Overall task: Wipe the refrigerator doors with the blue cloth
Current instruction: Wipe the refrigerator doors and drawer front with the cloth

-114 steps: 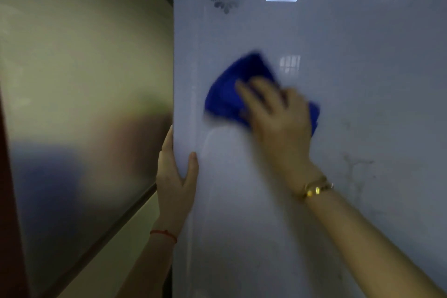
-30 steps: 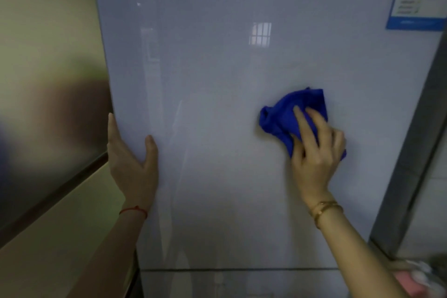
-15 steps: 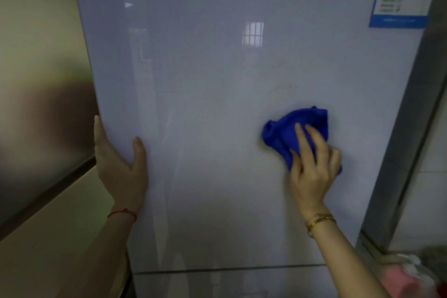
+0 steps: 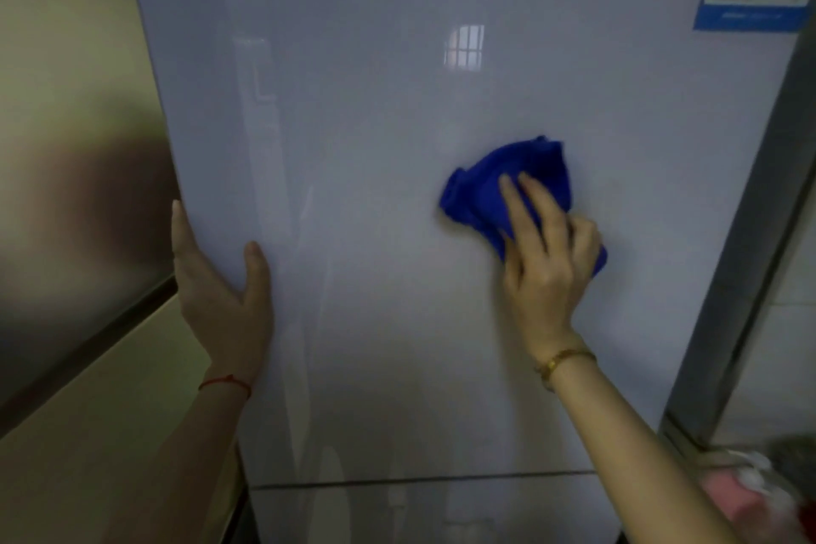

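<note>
Here, in the head view, the right hand (image 4: 549, 265) presses the bunched blue cloth (image 4: 508, 186) flat against the right half of the upper refrigerator door (image 4: 375, 146), fingers extended to spread pressure. The left hand (image 4: 223, 292) wraps the door's left edge, grip closed on it, probably to steady it.
</note>
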